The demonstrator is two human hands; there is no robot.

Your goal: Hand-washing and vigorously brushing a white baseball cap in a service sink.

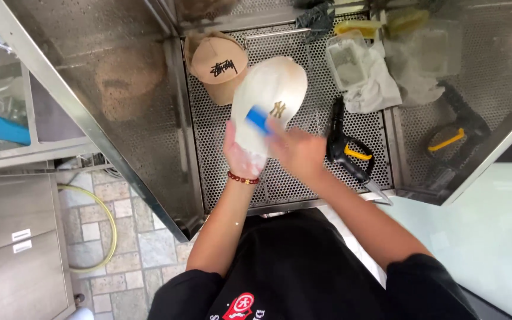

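A person in a black shirt holds a white baseball cap (271,98) over the perforated metal tray (291,178) of a stainless steel wash station. The cap, pale with a tan tinge near its crown and a small gold emblem on the front, is gripped from below by the left hand (241,155), fingers closed on its brim. The right hand (296,151) is clamped on a blue brush (258,119) pressed against the cap's front. A tan cap (217,65) lies just beside it; a black-and-yellow spray gun (346,151) rests to the right.
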